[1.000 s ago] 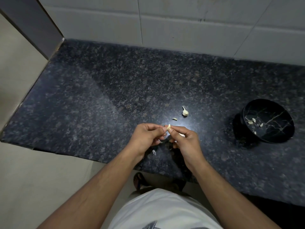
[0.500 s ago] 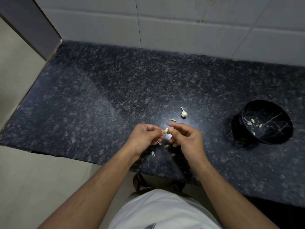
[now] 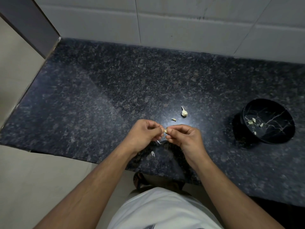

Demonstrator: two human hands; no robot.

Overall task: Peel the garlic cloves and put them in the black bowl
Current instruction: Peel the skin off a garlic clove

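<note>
Left hand (image 3: 143, 134) and right hand (image 3: 183, 136) meet over the dark speckled granite counter (image 3: 102, 103), both sets of curled fingers pinching one small pale garlic clove (image 3: 165, 130) between them. At 1 o'clock from the hands lie a whole unpeeled white garlic clove (image 3: 184, 111) and a smaller pale garlic scrap (image 3: 173, 119); thin white skin flakes (image 3: 153, 153) at 6 o'clock. Round black marble-veined bowl (image 3: 270, 121) sits well apart at 3 o'clock, holding several peeled pale clove pieces (image 3: 252, 121).

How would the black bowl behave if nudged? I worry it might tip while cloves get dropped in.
The black bowl already sits tilted on the counter, so it probably rocks easily. Holding only a few cloves, it likely slides when pushed.
</note>
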